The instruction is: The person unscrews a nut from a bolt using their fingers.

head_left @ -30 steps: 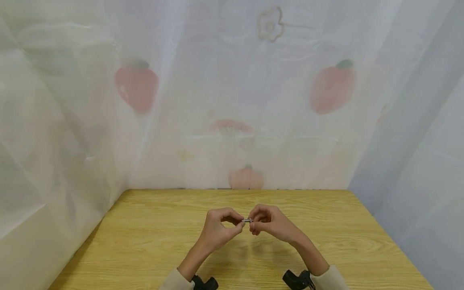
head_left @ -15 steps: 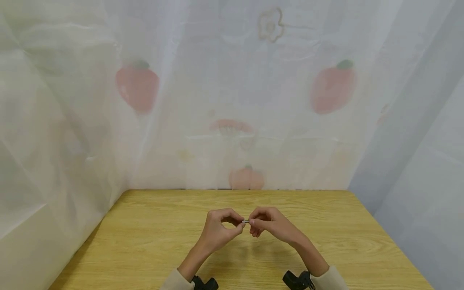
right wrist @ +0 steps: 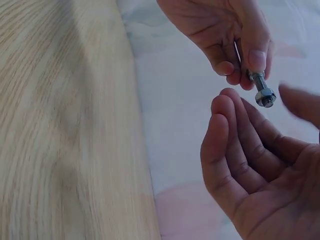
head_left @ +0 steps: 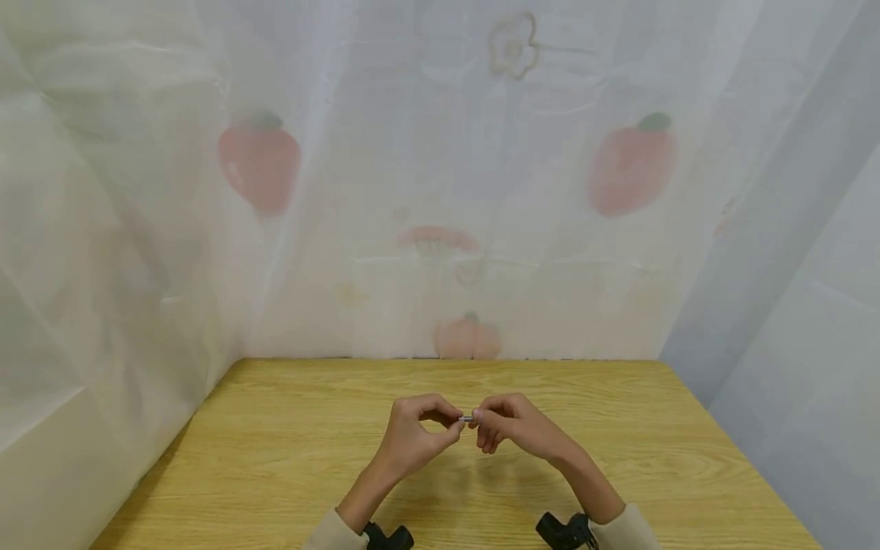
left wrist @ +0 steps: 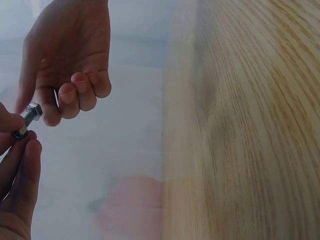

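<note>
A small silver metal bolt [right wrist: 259, 80] is pinched at its head end between the thumb and fingers of my left hand [head_left: 412, 439]. On the bolt's free end sits a hex nut [right wrist: 265, 96], with a little thread showing past it. My right hand [head_left: 519, 424] is level with the nut, its fingers loosely bent around that end. In the right wrist view a narrow gap separates the blurred right thumb [right wrist: 300, 106] from the nut, and the fingertips [right wrist: 230, 95] lie below it. Both hands are held above the wooden table.
The wooden table [head_left: 289, 435] stretches beneath both hands. White sheeting printed with fruit [head_left: 385, 153] hangs behind it and along both sides. Black wrist devices [head_left: 565, 530] sit at the cuffs of the light sleeves.
My right thumb and fingers have shifted around the nut end, first covering more of it, then shifting again. The left hand and the bolt have stayed almost still.
</note>
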Available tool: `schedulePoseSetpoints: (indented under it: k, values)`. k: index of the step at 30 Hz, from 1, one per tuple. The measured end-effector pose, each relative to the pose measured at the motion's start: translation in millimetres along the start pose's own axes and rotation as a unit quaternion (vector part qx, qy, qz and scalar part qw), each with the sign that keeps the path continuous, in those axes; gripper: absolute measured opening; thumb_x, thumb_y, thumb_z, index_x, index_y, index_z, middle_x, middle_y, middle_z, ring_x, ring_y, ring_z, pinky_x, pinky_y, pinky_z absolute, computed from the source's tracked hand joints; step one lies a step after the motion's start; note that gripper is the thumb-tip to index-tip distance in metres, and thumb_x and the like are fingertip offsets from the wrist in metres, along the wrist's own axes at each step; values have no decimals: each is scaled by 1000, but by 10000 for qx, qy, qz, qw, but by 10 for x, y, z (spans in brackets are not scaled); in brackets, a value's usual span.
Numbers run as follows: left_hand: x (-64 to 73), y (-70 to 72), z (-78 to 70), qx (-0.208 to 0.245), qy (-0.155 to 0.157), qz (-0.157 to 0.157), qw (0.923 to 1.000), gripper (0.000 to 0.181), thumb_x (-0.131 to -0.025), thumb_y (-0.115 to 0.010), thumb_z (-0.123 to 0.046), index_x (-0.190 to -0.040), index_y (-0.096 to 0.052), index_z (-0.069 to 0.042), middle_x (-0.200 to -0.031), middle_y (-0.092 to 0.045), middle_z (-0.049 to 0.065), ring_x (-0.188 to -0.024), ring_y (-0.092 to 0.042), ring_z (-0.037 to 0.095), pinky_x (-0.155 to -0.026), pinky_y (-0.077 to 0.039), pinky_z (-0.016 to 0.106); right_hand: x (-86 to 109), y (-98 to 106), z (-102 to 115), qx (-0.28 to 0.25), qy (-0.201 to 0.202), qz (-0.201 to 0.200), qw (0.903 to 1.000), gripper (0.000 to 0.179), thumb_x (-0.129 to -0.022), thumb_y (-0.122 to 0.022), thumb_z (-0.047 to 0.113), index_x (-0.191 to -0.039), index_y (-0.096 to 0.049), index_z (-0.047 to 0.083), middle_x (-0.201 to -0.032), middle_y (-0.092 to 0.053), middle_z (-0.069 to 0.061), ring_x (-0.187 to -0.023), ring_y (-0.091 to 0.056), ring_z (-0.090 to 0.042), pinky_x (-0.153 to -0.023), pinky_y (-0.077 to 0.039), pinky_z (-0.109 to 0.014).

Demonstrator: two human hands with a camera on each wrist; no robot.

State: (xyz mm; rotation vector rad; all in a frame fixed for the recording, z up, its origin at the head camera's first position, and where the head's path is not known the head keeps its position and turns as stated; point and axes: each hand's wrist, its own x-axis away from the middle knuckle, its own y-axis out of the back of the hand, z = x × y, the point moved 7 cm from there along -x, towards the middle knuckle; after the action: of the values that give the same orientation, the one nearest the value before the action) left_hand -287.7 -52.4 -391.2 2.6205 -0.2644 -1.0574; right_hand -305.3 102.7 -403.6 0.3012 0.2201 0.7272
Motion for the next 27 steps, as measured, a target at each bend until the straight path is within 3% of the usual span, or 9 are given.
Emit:
schedulePoseSetpoints:
  k: [4, 12, 17, 22, 27]
  values:
    - [2, 4, 10, -9, 37, 30, 10000, 9, -84, -73, -12, -89, -73, -20, -83, -73, -5, -72, -68, 4, -66, -60, 30, 0, -15, 14, -143, 17, 61, 9999, 35, -103, -46, 29, -102, -65, 0, -89, -65, -27, -79, -66, -37, -75, -57, -53]
    - [5, 6, 8, 122, 71, 74, 9999, 6, -85, -73, -15, -90, -73, -19, -84, -72, -7, -73, -68, 4, -67, -60, 32, 30, 6, 51, -115, 400, -114, 9991, 23, -97, -57, 16, -111, -57, -3, -92, -64, -30, -78, -66, -21, -72, -58, -39]
    - [8, 4, 9, 108, 156, 85, 9998, 7, -86, -73, -17, -90, -73, -21, -83, -72, -8, -72, -67, 5, -67, -60, 33, 14, 13, 16, -25, 144, -160, 9998, 26, -98, -56, 21, -113, -59, 0, -91, -66, -23, -78, -67, -23, -72, -59, -42]
    - [4, 8, -8, 25, 112, 48, 9999, 7, -86, -72, -16, -89, -73, -22, -83, -73, -7, -72, -68, 4, -68, -60, 29, -2, -21, -13, -63, -158, 55, 9998, 39, -104, -43, 32, -101, -65, 0, -88, -65, -27, -74, -67, -28, -73, -58, -51]
    - [-3, 6, -10, -20, 145, 26, 9999, 7, -85, -73, -13, -88, -73, -19, -83, -73, -6, -73, -68, 3, -68, -60, 29, 0, -21, 6, -183, -64, 55, 9998, 35, -103, -45, 28, -100, -64, -1, -89, -63, -30, -76, -66, -32, -73, -58, -50]
